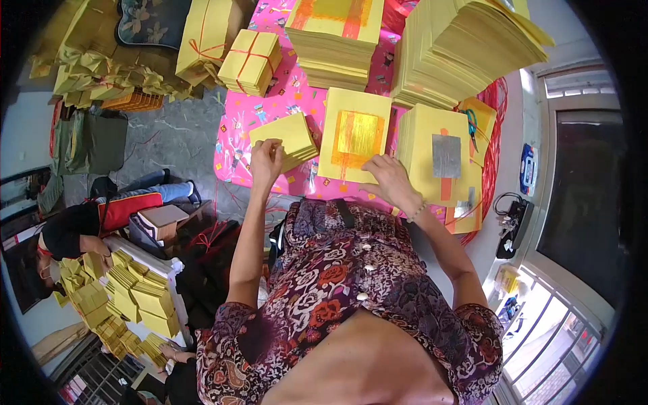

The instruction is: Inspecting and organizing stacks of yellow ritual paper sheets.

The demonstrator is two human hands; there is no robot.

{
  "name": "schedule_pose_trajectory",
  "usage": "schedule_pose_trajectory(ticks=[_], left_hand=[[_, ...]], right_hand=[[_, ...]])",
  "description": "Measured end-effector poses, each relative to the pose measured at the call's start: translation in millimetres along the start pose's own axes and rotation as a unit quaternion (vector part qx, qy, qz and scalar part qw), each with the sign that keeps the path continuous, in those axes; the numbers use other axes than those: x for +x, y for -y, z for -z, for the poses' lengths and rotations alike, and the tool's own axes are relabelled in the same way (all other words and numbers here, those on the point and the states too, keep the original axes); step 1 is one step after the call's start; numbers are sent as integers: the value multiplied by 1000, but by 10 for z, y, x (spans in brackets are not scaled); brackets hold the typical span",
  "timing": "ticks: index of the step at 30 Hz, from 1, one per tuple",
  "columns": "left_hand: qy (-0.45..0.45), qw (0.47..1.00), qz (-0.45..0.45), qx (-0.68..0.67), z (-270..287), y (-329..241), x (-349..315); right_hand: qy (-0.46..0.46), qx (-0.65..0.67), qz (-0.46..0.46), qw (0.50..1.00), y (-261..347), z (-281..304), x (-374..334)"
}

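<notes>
On the pink patterned table cover, my left hand (266,160) rests at the near left edge of a small stack of folded yellow paper (287,133). Its thumb and fingers are drawn together there, pinching the paper's edge. To the right lies a yellow paper sheet with a gold foil square (358,133) framed in orange. My right hand (393,182) touches its near right corner, fingers bent on the paper and thumb spread apart toward me. Beside that hand is a stack of yellow sheets with a silver square (446,156) on top.
Tall yellow paper stacks (334,57) stand at the back, next to a bundle tied with red string (250,61). Blue-handled scissors (472,128) lie at the right, near red strands (498,121). Two other people work at the lower left beside yellow paper bundles (145,297).
</notes>
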State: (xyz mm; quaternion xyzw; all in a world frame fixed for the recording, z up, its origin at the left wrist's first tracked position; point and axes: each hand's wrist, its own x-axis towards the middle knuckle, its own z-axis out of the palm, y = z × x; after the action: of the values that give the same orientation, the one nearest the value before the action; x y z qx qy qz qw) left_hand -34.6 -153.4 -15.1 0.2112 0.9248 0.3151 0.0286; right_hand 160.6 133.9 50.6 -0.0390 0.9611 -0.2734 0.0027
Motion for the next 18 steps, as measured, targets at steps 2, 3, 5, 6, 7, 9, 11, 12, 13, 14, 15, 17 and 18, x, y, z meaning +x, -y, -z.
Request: schedule_pose_trajectory(ticks=[2, 3, 5, 6, 7, 9, 11, 12, 13, 14, 15, 17, 18], left_hand=[[-2, 1000, -5, 1, 28, -53, 9], [-5, 1000, -8, 2, 41, -76, 11], [-9, 1000, -10, 10, 75, -116, 18], [-15, 1000, -9, 18, 83, -128, 17], [-14, 1000, -10, 17, 92, -137, 17], [-31, 998, -36, 35, 118, -184, 27], [-21, 999, -25, 43, 131, -271, 33], [-28, 998, -30, 44, 142, -291, 33], [-36, 998, -36, 46, 153, -310, 34], [-37, 998, -37, 46, 164, -330, 38], [-45, 997, -49, 50, 160, -359, 48], [-53, 995, -61, 53, 149, -422, 52], [-48, 996, -65, 27, 144, -476, 52]], right_hand=[[-6, -21, -4, 1000, -11, -75, -47], [-7, -21, -6, 1000, -9, -102, -57], [-19, -45, -2, 999, -14, -150, -62], [-19, -46, -4, 999, -17, -151, -60], [-21, -37, 4, 999, -21, -151, -58], [-23, -28, 9, 999, -62, -159, -64], [-31, 15, 16, 999, -121, -191, -73], [-33, 14, 16, 999, -120, -172, -63], [-31, 27, 14, 999, -115, -151, -54], [-29, 40, 12, 999, -109, -137, -44], [-30, 40, 11, 999, -115, -136, -41], [-29, 61, -11, 998, -122, -135, -30], [-29, 61, -12, 998, -126, -139, -20]])
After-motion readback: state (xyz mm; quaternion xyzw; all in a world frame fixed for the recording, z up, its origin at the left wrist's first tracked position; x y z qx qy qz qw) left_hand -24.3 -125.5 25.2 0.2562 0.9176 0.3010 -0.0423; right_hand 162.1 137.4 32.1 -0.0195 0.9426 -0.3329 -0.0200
